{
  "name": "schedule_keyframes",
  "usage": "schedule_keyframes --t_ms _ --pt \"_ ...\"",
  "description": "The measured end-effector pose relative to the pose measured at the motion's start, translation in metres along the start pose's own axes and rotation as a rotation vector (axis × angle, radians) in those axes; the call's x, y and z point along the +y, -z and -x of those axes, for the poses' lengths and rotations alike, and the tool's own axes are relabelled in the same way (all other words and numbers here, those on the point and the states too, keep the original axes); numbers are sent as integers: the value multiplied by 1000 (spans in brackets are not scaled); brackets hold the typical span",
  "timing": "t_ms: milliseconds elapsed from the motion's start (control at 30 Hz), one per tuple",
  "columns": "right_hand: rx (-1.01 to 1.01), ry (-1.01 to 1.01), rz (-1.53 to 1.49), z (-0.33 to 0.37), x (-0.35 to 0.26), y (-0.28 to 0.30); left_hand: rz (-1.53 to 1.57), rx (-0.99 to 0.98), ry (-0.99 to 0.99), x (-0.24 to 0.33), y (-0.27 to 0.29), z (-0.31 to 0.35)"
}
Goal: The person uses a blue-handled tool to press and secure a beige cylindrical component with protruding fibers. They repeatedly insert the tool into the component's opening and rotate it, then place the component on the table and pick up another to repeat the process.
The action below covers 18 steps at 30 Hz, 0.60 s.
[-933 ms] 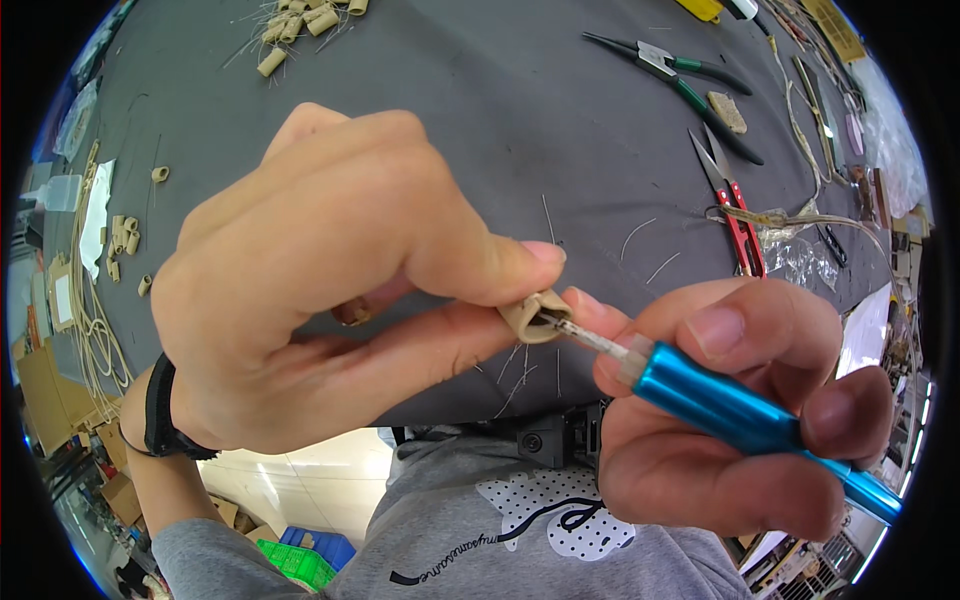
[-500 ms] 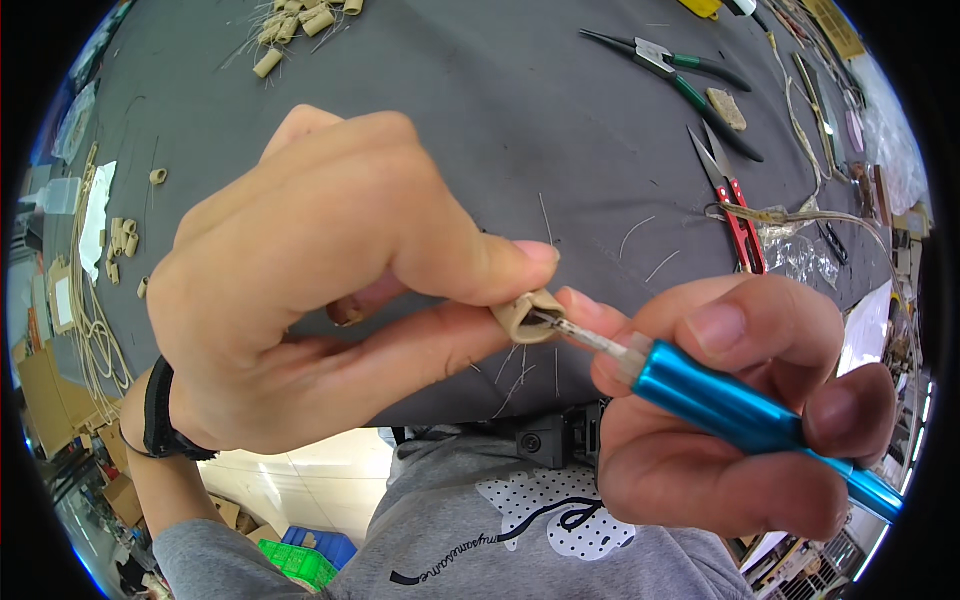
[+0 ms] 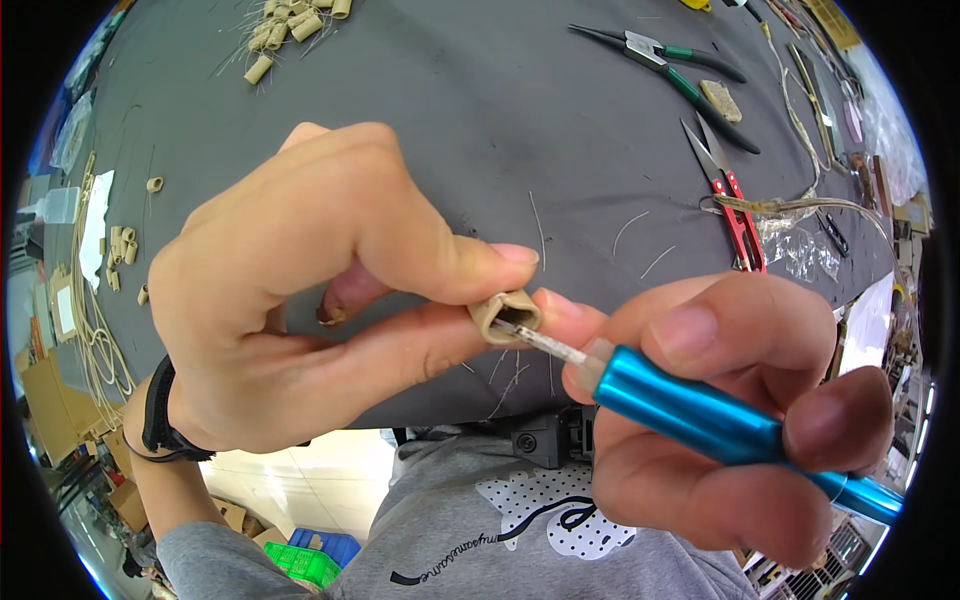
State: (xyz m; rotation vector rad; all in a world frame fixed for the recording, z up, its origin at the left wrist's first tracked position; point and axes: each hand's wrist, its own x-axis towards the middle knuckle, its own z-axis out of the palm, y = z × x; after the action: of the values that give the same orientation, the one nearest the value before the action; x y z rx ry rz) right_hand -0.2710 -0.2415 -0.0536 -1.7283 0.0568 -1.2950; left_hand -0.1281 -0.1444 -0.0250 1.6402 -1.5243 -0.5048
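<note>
Beige sleeve pinched in the left hand, blue tool's tip at its mouth.

The left hand (image 3: pixel 300 320) holds a small beige sleeve (image 3: pixel 507 316) between thumb tip and forefinger, at the hand's right end, raised above the grey tabletop (image 3: pixel 480 120). The right hand (image 3: pixel 720 420) is closed around a blue metal tool (image 3: pixel 700 415), whose thin silver tip (image 3: pixel 548 344) reaches into the sleeve's open end. The sleeve is short, tan, with a flattened oval opening facing the right hand, its rim slightly thick. Beyond the hands, red snips (image 3: pixel 730 195) and green-handled pliers (image 3: pixel 670 65) lie on the tabletop; more beige sleeves (image 3: pixel 290 25) lie far off past the left hand.
</note>
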Motion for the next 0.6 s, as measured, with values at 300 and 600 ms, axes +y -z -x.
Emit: schedule_keyframes --t_ms 300,600 --pt "-178 -59 112 -4 -8 16 23 1 -16 -3 -2 -3" --pt "-175 -52 175 0 -8 19 41 1 1 -1 -2 -3"
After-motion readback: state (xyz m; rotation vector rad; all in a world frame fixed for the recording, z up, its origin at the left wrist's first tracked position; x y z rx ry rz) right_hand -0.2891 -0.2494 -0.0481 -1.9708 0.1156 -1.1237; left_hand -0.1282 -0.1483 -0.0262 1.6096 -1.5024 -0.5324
